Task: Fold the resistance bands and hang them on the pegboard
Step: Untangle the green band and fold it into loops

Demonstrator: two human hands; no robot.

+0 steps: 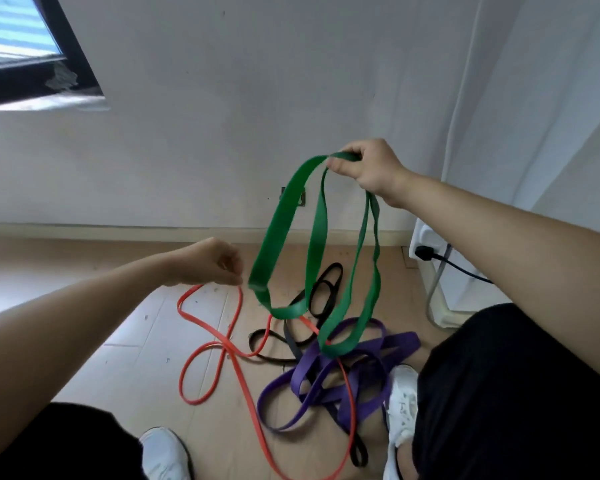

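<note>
Between two white shoes [167,452] on the wooden floor [136,358] lie a purple band [312,365], an orange band [243,386] and a black band [326,285], tangled together. The left hand [212,261] hovers with curled fingers just above the orange loop; I cannot tell whether it grasps anything. Farther off, the raised right hand [371,171] grips the green band [284,216], which hangs in loops before the white wall [222,116].

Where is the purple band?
The purple band lies on the floor right of centre in the head view, tangled with the black band, under the green band.
</note>
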